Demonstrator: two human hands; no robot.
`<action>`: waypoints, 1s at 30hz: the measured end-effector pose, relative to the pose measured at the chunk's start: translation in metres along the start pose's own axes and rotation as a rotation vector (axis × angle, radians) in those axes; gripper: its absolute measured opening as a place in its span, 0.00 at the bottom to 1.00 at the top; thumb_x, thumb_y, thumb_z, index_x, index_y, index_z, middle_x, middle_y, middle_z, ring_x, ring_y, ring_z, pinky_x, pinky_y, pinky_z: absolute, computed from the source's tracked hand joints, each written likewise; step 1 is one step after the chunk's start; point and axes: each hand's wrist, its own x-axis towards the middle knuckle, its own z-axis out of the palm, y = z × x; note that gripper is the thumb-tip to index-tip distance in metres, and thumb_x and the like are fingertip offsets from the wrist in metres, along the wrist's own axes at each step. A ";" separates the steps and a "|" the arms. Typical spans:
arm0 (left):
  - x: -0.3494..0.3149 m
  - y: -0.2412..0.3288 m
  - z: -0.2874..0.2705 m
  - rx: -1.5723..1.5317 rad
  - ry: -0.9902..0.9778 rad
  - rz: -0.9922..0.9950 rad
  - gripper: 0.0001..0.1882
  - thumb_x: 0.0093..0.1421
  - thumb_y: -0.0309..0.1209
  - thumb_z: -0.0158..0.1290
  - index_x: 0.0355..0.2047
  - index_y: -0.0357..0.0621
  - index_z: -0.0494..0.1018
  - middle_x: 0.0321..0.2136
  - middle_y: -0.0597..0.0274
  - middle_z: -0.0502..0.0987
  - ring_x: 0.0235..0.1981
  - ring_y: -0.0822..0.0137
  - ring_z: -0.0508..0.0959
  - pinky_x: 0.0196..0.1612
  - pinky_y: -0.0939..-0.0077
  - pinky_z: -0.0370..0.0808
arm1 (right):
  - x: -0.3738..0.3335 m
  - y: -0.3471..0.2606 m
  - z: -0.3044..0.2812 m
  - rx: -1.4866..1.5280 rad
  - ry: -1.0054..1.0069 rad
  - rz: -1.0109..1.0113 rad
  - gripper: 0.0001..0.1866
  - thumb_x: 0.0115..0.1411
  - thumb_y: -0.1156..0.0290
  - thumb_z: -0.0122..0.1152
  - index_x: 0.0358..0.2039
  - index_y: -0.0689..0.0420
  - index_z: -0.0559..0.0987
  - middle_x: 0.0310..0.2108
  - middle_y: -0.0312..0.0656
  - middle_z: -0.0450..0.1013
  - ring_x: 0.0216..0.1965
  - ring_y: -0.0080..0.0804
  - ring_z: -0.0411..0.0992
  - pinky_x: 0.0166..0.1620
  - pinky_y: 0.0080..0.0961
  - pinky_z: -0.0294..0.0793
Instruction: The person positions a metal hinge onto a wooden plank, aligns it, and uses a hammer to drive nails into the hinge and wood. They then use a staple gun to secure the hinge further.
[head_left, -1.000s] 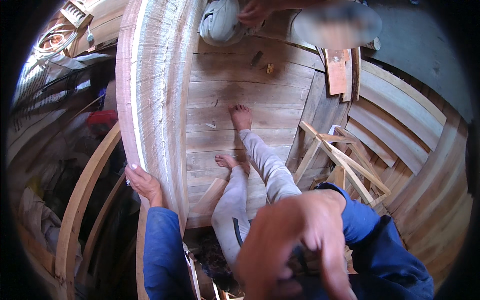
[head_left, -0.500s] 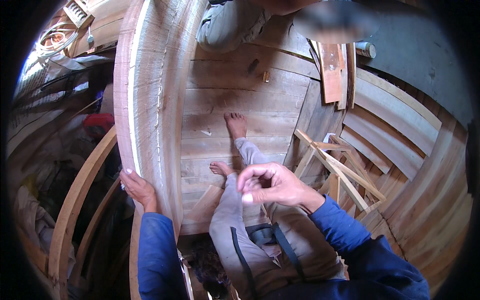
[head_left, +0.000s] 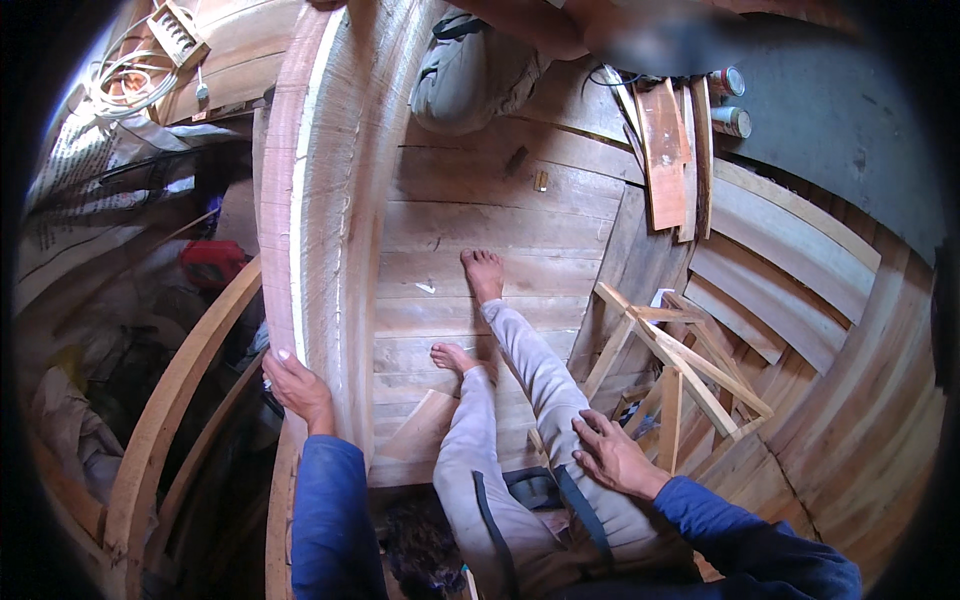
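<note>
Timber (head_left: 332, 200) long, rough-grained; left hand (head_left: 300, 392), grip holding its edge; right hand (head_left: 616, 458), grip loose, on grey cloth trousers (head_left: 552, 382).

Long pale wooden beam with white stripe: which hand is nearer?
Left. Left hand touches the beam; right hand is apart, to its right, at the grey cloth trousers.

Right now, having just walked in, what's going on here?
Someone with bare feet has the left hand on the outer edge of a long plank. The right hand holds nothing and rests on the right leg. Across the wooden floor, another person's bent knee is beside the plank. A wooden frame stands to the right.
</note>
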 end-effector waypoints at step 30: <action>-0.055 0.048 -0.007 0.013 -0.103 -0.087 0.21 0.64 0.46 0.39 0.39 0.37 0.65 0.38 0.46 0.69 0.43 0.45 0.68 0.43 0.50 0.65 | -0.033 0.012 0.008 -0.198 -0.323 -0.268 0.34 0.57 0.43 0.54 0.58 0.52 0.68 0.56 0.55 0.57 0.55 0.58 0.59 0.58 0.45 0.61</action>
